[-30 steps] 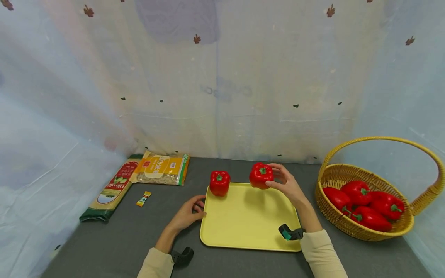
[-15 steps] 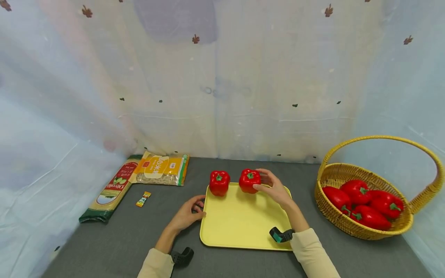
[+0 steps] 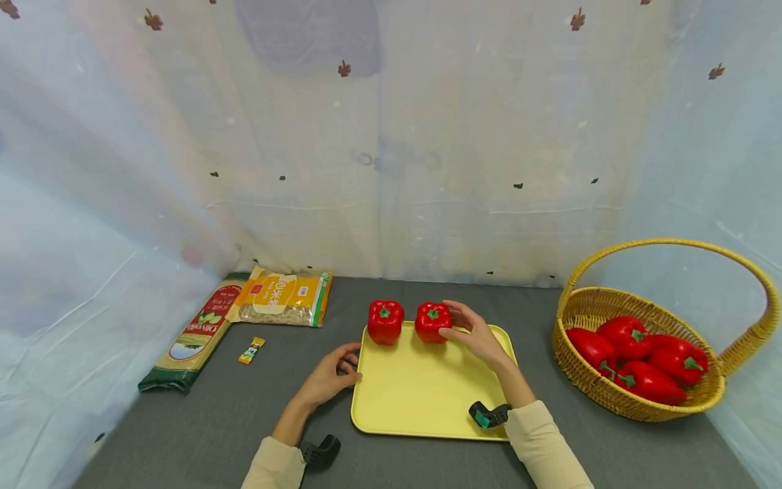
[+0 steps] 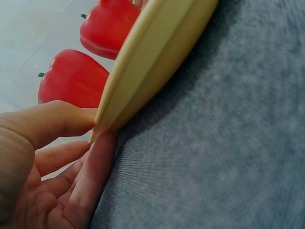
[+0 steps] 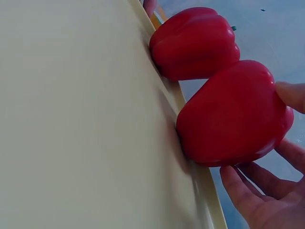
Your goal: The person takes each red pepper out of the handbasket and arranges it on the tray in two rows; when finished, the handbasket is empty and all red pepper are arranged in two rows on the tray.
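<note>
A yellow tray (image 3: 427,401) lies on the table, and my left hand (image 3: 332,377) pinches its left rim. In the left wrist view the thumb (image 4: 52,121) is on one side of the rim with fingers on the other. My right hand (image 3: 479,337) holds a red bell pepper (image 3: 431,323) at the tray's back edge, stem up. The right wrist view has thumb and fingers around this pepper (image 5: 233,117), which is at or just over the tray surface; contact is hard to tell. Left of it, a second red bell pepper (image 3: 385,323) stands on the tray's back left corner.
A yellow wicker basket (image 3: 574,367) with a tall handle holds several red peppers (image 3: 650,384) at the right. Back left lie a yellow grain bag (image 3: 284,297), a red and green Olivoila package (image 3: 195,333) and a small wrapped packet (image 3: 252,350). A pale curtain (image 3: 427,149) hangs behind.
My right hand has carried its bell pepper left and down, close beside the other pepper on the tray. The left hand has stayed on the rim.
</note>
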`<action>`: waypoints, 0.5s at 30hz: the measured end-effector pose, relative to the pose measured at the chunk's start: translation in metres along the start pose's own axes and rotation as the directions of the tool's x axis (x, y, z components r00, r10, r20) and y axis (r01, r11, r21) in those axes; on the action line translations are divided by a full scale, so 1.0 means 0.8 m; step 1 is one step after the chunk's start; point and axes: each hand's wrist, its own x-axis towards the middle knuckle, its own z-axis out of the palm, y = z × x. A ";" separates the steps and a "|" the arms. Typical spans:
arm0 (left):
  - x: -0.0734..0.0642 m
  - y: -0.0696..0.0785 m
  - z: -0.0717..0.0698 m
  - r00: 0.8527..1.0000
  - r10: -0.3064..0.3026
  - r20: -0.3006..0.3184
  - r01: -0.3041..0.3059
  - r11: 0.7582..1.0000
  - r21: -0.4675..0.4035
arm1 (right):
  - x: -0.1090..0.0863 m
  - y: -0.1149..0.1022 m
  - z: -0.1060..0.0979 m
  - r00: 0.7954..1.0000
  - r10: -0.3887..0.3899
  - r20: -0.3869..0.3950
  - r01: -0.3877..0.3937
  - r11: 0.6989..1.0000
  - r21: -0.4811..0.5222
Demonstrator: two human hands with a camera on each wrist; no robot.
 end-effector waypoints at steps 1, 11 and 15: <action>0.000 0.000 0.000 1.000 0.001 0.001 -0.001 1.000 -0.002 | 0.002 0.005 0.000 1.000 -0.004 0.000 0.004 1.000 0.005; 0.002 0.001 -0.001 1.000 -0.010 -0.005 0.010 1.000 -0.001 | 0.010 0.036 -0.006 0.999 -0.027 -0.034 0.027 1.000 -0.005; 0.001 0.002 -0.001 1.000 -0.023 -0.008 0.023 1.000 -0.004 | 0.009 0.036 -0.006 0.999 -0.019 -0.047 0.018 1.000 -0.011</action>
